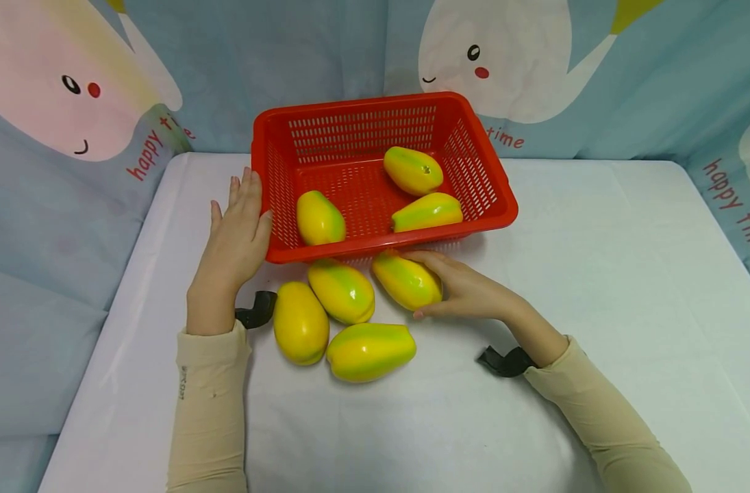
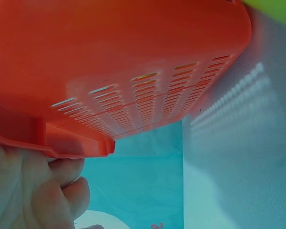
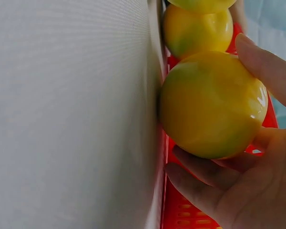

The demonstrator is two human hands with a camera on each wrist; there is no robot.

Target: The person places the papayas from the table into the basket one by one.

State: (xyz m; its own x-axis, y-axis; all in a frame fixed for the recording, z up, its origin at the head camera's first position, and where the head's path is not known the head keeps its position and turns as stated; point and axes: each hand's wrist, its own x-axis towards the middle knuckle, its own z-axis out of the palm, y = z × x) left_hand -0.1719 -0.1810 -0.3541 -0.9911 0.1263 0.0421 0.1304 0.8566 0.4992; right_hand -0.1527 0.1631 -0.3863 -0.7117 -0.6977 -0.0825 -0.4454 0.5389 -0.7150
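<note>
My right hand grips a yellow-green papaya just in front of the red basket. In the right wrist view the thumb lies on one side of that papaya, with fingers curled round the other side. My left hand rests with fairly straight fingers against the basket's left rim. The left wrist view shows the palm at the rim of the basket. Inside the basket lie three papayas: one at left, two at right.
Three more papayas lie on the white table before the basket: one left, one close to the basket, one nearest me. Behind stands a blue patterned curtain. Black straps show at both wrists.
</note>
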